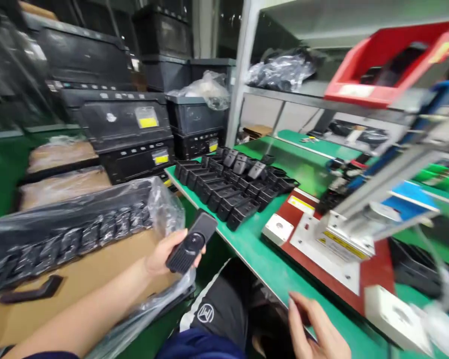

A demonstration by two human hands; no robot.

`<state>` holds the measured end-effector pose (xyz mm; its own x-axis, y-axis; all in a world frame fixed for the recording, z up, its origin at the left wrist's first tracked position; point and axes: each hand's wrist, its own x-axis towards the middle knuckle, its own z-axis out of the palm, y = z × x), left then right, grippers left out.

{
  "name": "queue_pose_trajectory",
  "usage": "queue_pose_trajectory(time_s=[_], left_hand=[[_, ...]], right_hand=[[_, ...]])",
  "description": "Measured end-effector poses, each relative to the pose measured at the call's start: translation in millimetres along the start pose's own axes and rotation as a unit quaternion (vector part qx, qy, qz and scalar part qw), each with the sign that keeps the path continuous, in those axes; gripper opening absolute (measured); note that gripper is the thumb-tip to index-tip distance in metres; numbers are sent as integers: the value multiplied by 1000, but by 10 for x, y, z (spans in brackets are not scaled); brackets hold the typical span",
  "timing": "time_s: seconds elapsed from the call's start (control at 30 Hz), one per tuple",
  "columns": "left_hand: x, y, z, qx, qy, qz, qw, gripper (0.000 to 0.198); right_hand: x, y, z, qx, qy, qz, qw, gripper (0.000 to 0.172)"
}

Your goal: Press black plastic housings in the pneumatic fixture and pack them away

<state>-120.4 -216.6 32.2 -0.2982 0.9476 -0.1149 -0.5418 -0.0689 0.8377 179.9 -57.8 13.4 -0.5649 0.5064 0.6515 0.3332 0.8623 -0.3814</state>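
Note:
My left hand is closed around a black plastic housing with a round lens-like part and a ribbed end. It holds the housing tilted in the air, between the lined box and the table's edge. At the table's front edge is my right hand, its fingers apart and bent, with nothing visible in them. Rows of similar black plastic housings stand on the green tabletop, beyond my hands.
To the left, a plastic-lined box holds cardboard and bagged black parts. A press-like fixture on a red base stands at right, with white button boxes. A red bin sits on the shelf above. Stacked dark crates are behind.

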Motion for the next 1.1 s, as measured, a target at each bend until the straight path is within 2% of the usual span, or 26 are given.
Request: queue_pose_trajectory(time_s=[0.07,0.13,0.23,0.27,0.33,0.37,0.43,0.53,0.6,0.67,0.73,0.83,0.93,1.03,1.1], left_hand=[[155,-165,393,-11,-124,-38,991,48],[267,-339,715,-16,-223,-101,969,45],[371,-571,1073,-31,-341,-238,909,52],[391,-632,1161,-43,-371,-285,883,56],[418,-721,1292,-70,-409,-358,837,66],[426,-744,1336,-76,-409,-369,831,66],[437,-751,1385,-56,-374,-339,861,59],[441,-722,1398,43,-311,-226,922,55],[437,-733,1395,136,-295,-168,931,66],[438,-791,1396,205,-277,-129,930,68],[455,-875,1401,222,-259,-105,934,64],[516,-986,1417,193,-261,-89,942,65],[572,-1057,1460,149,-274,-81,947,65],[558,-1127,1530,118,-305,-116,938,66],[498,-1175,1572,93,-337,-166,922,64]], right_hand=[[95,-79,-126,28,-16,-18,999,24],[178,-152,-282,40,-45,-8,998,48],[230,-223,-499,106,-114,16,988,80],[223,-234,-554,147,-135,28,979,84],[182,-237,-632,228,-153,74,959,81],[155,-231,-655,259,-148,110,948,76],[111,-208,-679,289,-115,193,930,66],[98,-168,-689,281,-58,287,914,59],[117,-154,-696,264,-37,321,909,59],[133,-162,-708,252,-28,329,910,62],[125,-190,-725,245,-23,315,916,65],[66,-246,-757,239,-23,282,929,71],[6,-291,-787,264,-26,262,928,76],[3,-294,-809,320,-17,261,910,76],[25,-261,-820,359,-9,276,892,68]])
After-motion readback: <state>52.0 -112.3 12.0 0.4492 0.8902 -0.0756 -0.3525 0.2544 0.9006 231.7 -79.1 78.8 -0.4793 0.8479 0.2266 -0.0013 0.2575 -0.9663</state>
